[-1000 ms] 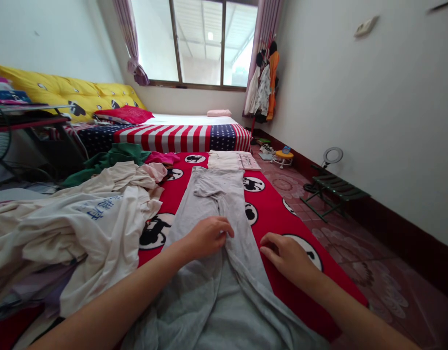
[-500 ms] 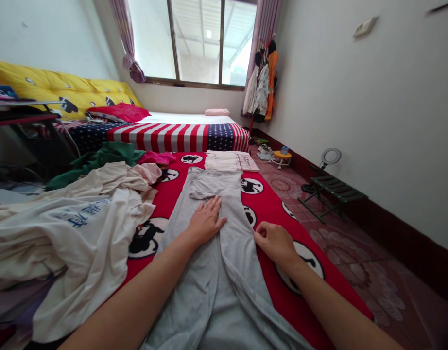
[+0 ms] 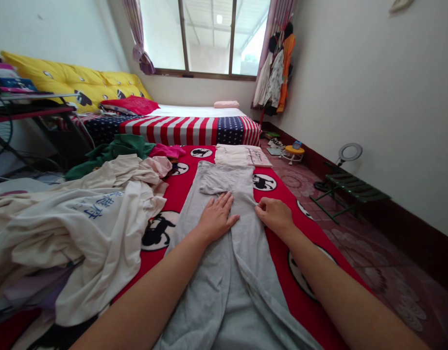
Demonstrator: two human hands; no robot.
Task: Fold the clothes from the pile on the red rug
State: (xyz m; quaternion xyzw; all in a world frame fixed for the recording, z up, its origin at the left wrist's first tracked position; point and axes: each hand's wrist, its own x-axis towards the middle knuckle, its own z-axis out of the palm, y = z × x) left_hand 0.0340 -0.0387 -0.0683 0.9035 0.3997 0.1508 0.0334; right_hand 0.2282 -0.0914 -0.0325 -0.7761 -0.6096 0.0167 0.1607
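Grey sweatpants (image 3: 202,291) lie lengthwise in front of me on a red cloth (image 3: 299,228) with round black-and-white figures. Their waist end points away, and a fold of fabric is bunched just below it. My left hand (image 3: 217,219) rests flat on the upper part of the pants, fingers stretched out. At their right edge, my right hand (image 3: 277,215) has its fingers closed in a pinch on the grey fabric. Beyond the waist is a folded pale pink garment (image 3: 242,154) with dark print.
To the left lies a loose heap of clothes, with a cream shirt (image 3: 111,228), a green garment (image 3: 125,146) and a pink one (image 3: 167,150). A bed (image 3: 173,129) stands beyond. On the right floor are a folding stool (image 3: 355,187) and a ring light (image 3: 351,151).
My right hand has moved farther away from me along the right edge of the pants. My left hand stays flat in about the same place. The whole view has shifted slightly.
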